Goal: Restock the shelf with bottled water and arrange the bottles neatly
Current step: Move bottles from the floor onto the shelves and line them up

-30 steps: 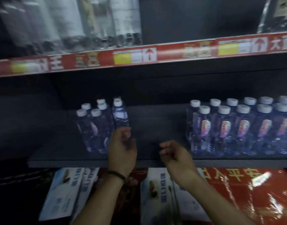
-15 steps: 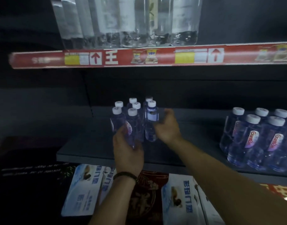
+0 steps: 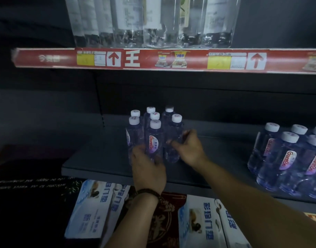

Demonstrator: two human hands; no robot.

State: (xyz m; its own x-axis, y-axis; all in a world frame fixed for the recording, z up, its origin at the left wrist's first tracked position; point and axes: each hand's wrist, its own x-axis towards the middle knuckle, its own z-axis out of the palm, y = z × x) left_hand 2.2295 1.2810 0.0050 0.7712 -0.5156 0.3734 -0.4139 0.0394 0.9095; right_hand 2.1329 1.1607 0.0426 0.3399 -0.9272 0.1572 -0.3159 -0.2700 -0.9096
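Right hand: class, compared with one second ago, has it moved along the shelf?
Yes. The right hand has gone left and inward from the front edge of the shelf to the small bottle cluster, where its fingers now curl round the rightmost bottle.

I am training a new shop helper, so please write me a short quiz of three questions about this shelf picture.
1. True or false: the left hand holds the labelled bottle and the right hand holds the rightmost bottle of the small cluster.
2. The caps are: A white, B red, C green?
3. Fill in: the larger group stands on the shelf to the cluster's ____.
Key: 1 true; 2 A; 3 right.
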